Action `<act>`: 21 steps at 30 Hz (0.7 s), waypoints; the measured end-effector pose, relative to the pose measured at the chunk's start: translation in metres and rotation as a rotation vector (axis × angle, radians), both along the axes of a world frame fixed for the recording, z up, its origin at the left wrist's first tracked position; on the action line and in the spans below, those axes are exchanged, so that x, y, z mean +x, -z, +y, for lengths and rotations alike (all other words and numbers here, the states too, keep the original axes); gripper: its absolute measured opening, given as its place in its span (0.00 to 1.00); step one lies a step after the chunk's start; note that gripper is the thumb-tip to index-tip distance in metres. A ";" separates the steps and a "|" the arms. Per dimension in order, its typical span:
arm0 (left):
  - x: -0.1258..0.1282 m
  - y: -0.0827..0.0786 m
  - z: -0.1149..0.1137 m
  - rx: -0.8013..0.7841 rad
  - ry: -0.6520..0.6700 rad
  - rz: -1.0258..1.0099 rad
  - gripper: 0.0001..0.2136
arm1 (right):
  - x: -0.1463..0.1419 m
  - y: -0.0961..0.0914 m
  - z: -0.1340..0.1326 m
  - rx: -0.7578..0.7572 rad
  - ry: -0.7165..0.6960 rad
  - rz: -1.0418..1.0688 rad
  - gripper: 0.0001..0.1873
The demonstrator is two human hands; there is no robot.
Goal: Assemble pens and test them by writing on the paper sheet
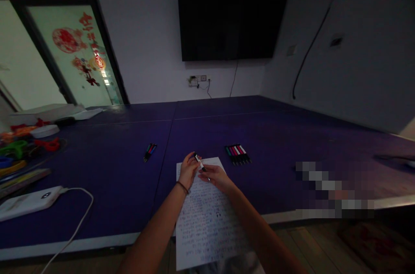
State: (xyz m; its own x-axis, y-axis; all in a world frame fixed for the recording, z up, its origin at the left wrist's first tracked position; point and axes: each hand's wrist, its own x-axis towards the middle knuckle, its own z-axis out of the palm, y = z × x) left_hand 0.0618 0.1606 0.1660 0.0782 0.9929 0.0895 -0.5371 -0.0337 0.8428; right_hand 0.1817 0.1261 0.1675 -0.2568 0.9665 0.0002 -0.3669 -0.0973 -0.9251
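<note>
A pen (199, 162) with a white barrel and black ends is held between both hands, above a sheet of paper (207, 226) covered in handwriting. My left hand (188, 170) has its fingers closed round the pen's upper part. My right hand (215, 175) pinches its lower end. To the right lies a row of several pens (237, 154) with green, purple, pink, red and white barrels, side by side. A smaller group of pens (149, 152) rests on the purple table, left of my hands.
The purple table (123, 170) has a pale front edge. At left lie a white power bank (30, 202) with a white cable (87, 205), colourful plastic pieces (16, 148) and papers (65, 113). A dark television (233, 19) hangs on the wall. Something pixelated is at right.
</note>
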 end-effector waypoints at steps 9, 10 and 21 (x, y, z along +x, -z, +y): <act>-0.001 0.002 0.006 0.119 -0.112 0.327 0.23 | -0.002 0.011 0.004 0.149 0.391 -0.527 0.07; -0.004 0.002 0.007 0.135 -0.124 0.396 0.22 | -0.001 0.011 0.004 0.176 0.383 -0.566 0.07; -0.016 -0.015 0.038 0.336 0.062 1.079 0.22 | 0.007 0.004 -0.002 0.335 0.416 -1.050 0.11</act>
State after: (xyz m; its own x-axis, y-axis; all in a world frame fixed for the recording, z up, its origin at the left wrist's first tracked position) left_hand 0.0459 0.1988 0.1812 0.3242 0.9231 0.2070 0.4568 -0.3443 0.8202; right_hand 0.1883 0.1239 0.1639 0.0531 0.9678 0.2462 0.6439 0.1553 -0.7492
